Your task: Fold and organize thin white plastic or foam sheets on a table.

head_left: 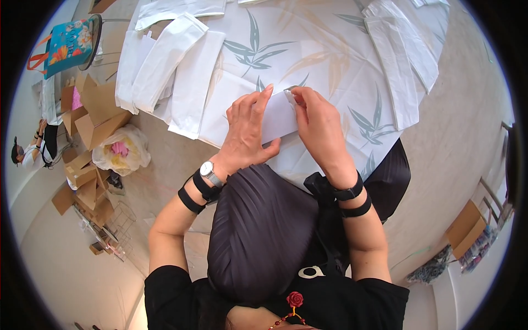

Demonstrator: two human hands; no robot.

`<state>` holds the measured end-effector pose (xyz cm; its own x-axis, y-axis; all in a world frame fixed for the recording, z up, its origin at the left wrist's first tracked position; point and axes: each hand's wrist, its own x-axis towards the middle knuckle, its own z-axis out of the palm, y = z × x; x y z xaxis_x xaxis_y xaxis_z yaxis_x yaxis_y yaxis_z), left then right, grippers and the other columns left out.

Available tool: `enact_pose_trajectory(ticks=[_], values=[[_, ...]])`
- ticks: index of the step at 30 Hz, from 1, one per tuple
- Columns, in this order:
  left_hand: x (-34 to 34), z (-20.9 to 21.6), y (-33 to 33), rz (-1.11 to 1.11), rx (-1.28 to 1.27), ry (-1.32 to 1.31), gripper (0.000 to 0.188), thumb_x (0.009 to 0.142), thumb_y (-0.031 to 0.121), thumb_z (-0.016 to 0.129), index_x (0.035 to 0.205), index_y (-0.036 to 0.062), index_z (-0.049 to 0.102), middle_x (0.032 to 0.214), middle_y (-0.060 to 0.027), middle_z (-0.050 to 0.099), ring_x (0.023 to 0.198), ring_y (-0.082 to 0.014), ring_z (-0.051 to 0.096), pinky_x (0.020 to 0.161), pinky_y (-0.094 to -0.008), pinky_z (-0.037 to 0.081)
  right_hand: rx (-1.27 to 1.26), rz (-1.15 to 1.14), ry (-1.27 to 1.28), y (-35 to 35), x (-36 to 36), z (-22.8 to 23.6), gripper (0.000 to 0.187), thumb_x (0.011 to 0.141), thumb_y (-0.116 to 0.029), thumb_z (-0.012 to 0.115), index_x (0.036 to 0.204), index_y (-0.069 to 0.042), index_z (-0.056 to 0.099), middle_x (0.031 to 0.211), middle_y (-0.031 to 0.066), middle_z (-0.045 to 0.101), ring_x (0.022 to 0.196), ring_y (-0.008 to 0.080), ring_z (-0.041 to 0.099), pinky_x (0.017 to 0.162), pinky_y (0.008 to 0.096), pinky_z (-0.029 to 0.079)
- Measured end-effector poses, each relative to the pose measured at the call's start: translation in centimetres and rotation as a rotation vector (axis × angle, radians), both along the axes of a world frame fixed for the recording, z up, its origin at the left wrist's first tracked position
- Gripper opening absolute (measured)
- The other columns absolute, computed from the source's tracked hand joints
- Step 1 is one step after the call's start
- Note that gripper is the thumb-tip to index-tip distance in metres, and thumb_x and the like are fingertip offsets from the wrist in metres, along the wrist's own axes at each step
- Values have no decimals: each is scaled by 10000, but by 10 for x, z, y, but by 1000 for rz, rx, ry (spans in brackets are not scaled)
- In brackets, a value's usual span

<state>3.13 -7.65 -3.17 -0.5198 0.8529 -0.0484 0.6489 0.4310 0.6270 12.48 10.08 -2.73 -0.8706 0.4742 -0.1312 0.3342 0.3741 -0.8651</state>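
Red rose pendant and beaded necklace hang at the front of a black shirt, with dark pleated fabric over the lap just beyond. At the near edge of the desk, between the two hands, lies a pale flat piece, its near end toward the person. The right hand pinches its far right corner between thumb and fingertips. The left hand is spread at its left side, thumb held away from the fingers; how firmly it presses, I cannot tell. A watch and black bands circle the left wrist and forearm; similar bands circle the right. Green and tan leaf prints mark the desk's white covering. White folded packets lie left and right of the hands. Cardboard boxes and a clear plastic bag sit on the floor to the left.
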Motion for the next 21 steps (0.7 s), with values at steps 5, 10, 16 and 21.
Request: enact_pose_trajectory(ticks=[5, 10, 16, 21], values=[[-5, 8, 2, 10, -19, -36, 1135, 669, 193, 813, 1623, 53, 214, 1417, -195, 441, 1326, -377, 410, 1131, -493, 315, -16, -109, -19, 5, 3, 14, 351, 920, 5, 666, 1264, 2, 597, 1146, 206, 677, 958, 353, 706, 830, 411, 565], [-20, 21, 27, 162, 255, -172, 1158, 672, 163, 836, 1624, 35, 189, 1368, -188, 450, 1341, -355, 392, 1119, -471, 363, -292, -263, 199, -11, 7, 17, 660, 907, -51, 772, 1474, 22, 442, 1283, 178, 633, 1091, 288, 682, 968, 384, 561], [-43, 43, 47, 209, 715, -622, 753, 837, -179, 724, 1502, 34, 442, 1266, -83, 578, 1172, -177, 590, 1086, -359, 466, -185, -100, 370, 2, -19, 59, 363, 917, 94, 672, 1238, -6, 536, 1189, 142, 697, 1112, 275, 681, 982, 354, 513], [-43, 43, 42, 129, 824, -623, 515, 891, -163, 681, 1357, 20, 562, 1295, -95, 602, 1289, -196, 560, 1139, -372, 442, -163, 11, 538, 13, -24, 52, 441, 913, 128, 614, 1312, -19, 498, 1232, 126, 670, 1159, 268, 643, 1024, 353, 482]])
